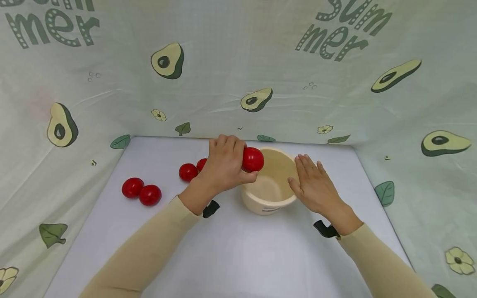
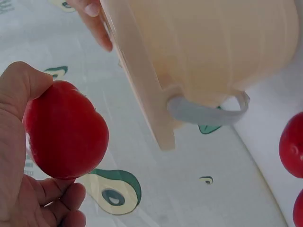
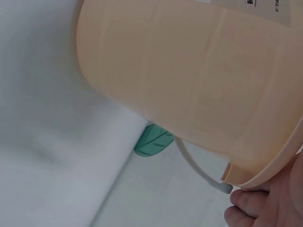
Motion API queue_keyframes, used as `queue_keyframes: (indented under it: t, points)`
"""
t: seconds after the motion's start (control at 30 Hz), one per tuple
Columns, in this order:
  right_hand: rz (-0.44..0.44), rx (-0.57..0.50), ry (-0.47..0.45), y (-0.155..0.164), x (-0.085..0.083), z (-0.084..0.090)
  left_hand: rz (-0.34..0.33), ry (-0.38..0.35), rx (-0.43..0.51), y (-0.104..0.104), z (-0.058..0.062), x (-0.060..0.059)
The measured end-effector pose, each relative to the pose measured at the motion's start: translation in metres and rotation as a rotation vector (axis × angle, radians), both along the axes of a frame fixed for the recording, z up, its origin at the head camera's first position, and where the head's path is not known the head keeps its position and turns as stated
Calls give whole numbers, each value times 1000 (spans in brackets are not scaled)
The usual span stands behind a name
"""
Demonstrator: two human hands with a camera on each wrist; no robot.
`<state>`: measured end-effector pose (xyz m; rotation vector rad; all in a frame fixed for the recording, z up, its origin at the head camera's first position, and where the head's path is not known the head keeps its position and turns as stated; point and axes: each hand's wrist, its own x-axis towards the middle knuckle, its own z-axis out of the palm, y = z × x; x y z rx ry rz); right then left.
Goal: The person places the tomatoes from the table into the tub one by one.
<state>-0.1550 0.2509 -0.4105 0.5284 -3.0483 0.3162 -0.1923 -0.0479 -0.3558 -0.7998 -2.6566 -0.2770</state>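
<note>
Tan sleeves [image 1: 156, 244] framing a gripped tomato [image 1: 252, 159] and a bucket [image 1: 257, 205]

The red tomato is sitting in the left hand [image 1: 225, 165], whose thumb and fingers are curling round it from opposite sides and leaving one face bare. Just right of this grip, the cream bucket is standing upright on the white table [image 1: 238, 260]. In the head view the tomato is overlapping the left part of the bucket's mouth; the left wrist view is showing it apart from the rim, and I cannot tell whether it is directly over the opening. Farther right of the grip, the right hand [image 1: 314, 188] is resting with straight fingers at the bucket's right rim, close to one end of the grey handle [image 3: 199, 163].

Two more tomatoes [image 1: 188, 172] are lying just left of the grip, one partly hidden by the left hand. Another pair [image 1: 150, 195] is lying side by side farther left. Black straps [image 1: 210, 209] are showing at both wrists. Beyond the grip, past the table's back edge, a pale cloth [image 1: 208, 62] is hanging, printed with avocados [image 1: 256, 99] and leaves [image 1: 183, 128].
</note>
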Motion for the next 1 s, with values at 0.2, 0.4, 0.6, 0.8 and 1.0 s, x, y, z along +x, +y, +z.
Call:
queue_keyframes:
  t: [0.2,0.4,0.6,0.8,1.0]
  points:
    - [-16,-40,-9,2,3,-3,0,-32,-24,15,-8,-7]
    - [-6,-56,-35,1,0,-4,2,-93,-128,26,-18,-7]
    - [-5,-66,-45,1,0,-5,-18,-168,-240,24,-25,0]
    - [-5,-70,-49,1,0,-5,-37,-233,-256,23,-28,0]
    - [-3,-73,-50,1,0,-5,-30,-247,-275,24,-27,1]
